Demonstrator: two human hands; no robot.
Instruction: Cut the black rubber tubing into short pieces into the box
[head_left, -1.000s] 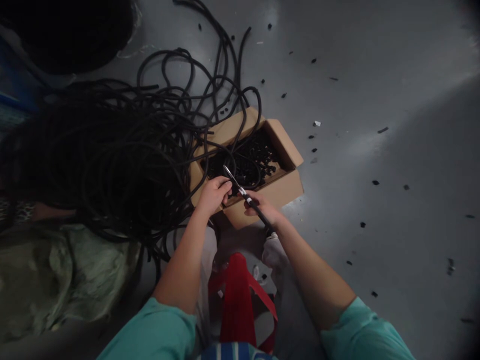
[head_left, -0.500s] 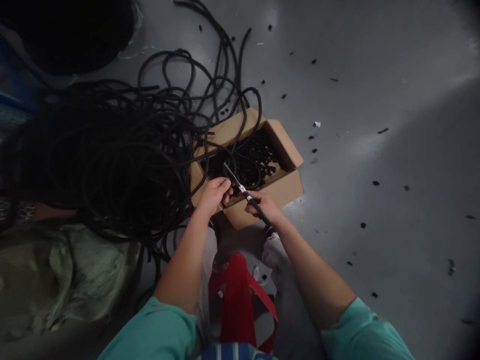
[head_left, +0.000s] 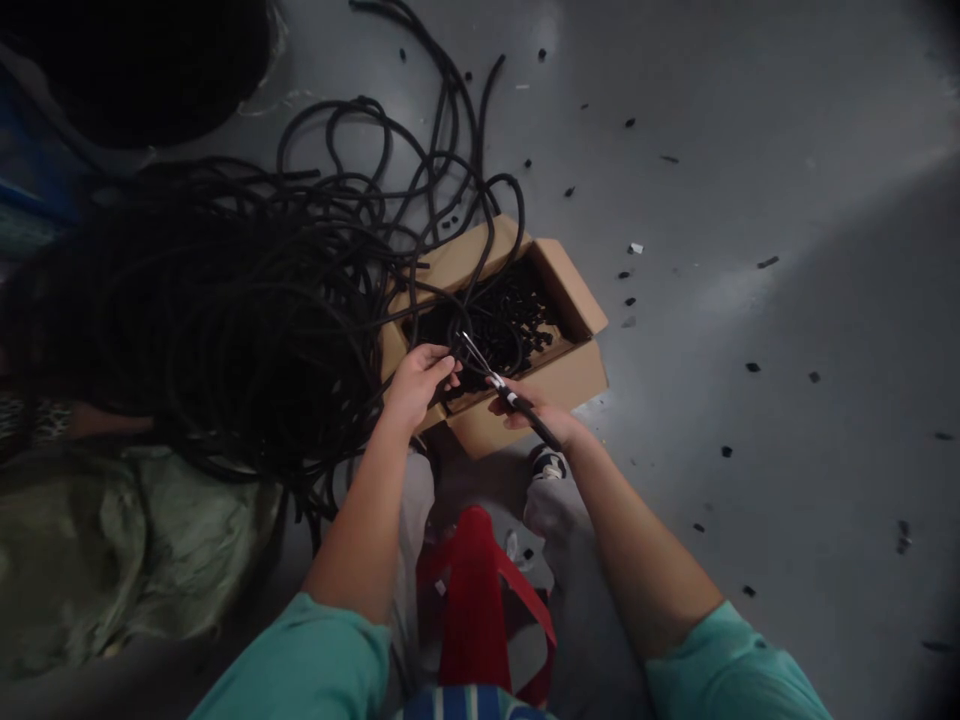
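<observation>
My left hand point(head_left: 421, 383) is closed in a pinch over the near left of an open cardboard box point(head_left: 525, 385). A black tube point(head_left: 457, 322) runs to its fingertips; the gripped part is mostly hidden against the dark contents. Wrapped in my right hand point(head_left: 536, 408) are scissors point(head_left: 504, 388) with long dark handles, a white band and thin metal blades. Their tip points up and left, over the box and just right of my left fingers. Short black cut pieces point(head_left: 529, 310) fill much of the box.
A large tangle of black tubes point(head_left: 285, 290) covers the left and overhangs the box. Small black scraps point(head_left: 752, 367) dot the grey floor. A red stool point(head_left: 474, 600) is between my legs. A greenish sack point(head_left: 180, 540) lies left, and a dark bulky bundle point(head_left: 150, 70) stands behind.
My right hand has drawn back slightly to the right with the scissors, and their blades look a little more apart. My left hand has shifted slightly left, still pinched.
</observation>
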